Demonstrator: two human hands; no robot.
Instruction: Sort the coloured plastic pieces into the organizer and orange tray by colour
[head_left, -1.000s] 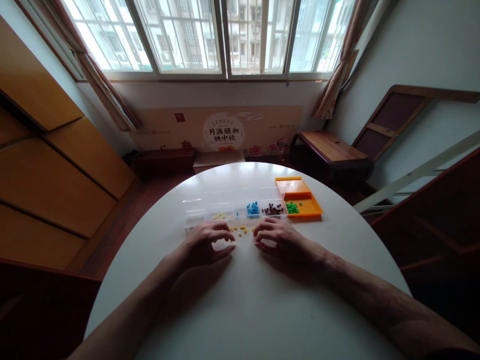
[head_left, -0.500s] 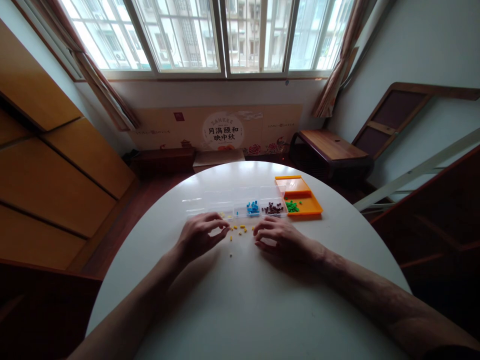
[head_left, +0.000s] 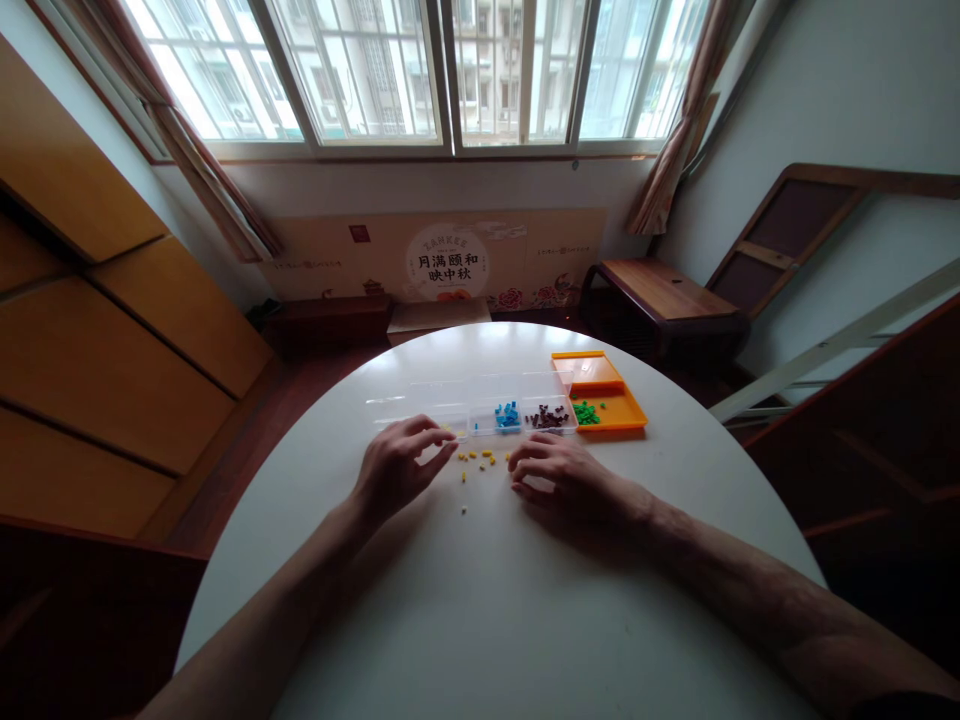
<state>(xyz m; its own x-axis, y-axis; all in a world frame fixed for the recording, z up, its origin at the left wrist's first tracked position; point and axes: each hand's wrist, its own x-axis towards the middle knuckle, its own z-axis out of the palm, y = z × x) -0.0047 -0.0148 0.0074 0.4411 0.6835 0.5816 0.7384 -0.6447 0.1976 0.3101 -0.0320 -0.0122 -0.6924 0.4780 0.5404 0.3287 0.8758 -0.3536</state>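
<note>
While the head camera looks down over the round white worktop (head_left: 480,620), the left hand (head_left: 397,468) reaches toward the near edge of the clear compartment box (head_left: 472,410), fingers curled and pinched together at the tips, though whether a bead sits between them I cannot tell. Right hand (head_left: 562,478) lies flat on the worktop, palm down, fingers loosely spread, gripping nothing. Between the two hands is a scatter of small yellow beads (head_left: 480,458), loose on the surface, with one pale stray bead (head_left: 464,511) lying nearer the person, apart from the rest. In the box, blue beads (head_left: 508,414) fill one cell and dark brown beads (head_left: 549,416) the next; green beads (head_left: 586,412) lie on the orange tray (head_left: 626,412) touching the box's right end. To do this well, I would judge a fingertip pinch on one bead at a time is best, with the right hand staying down as a fence so nothing rolls off, and a release low over the leftmost filled cell. Hard to read: the left fingers cover that cell, so its contents are hidden; the box's clear walls nearly vanish against the worktop; both forearms are cut off at the bottom edge.
</note>
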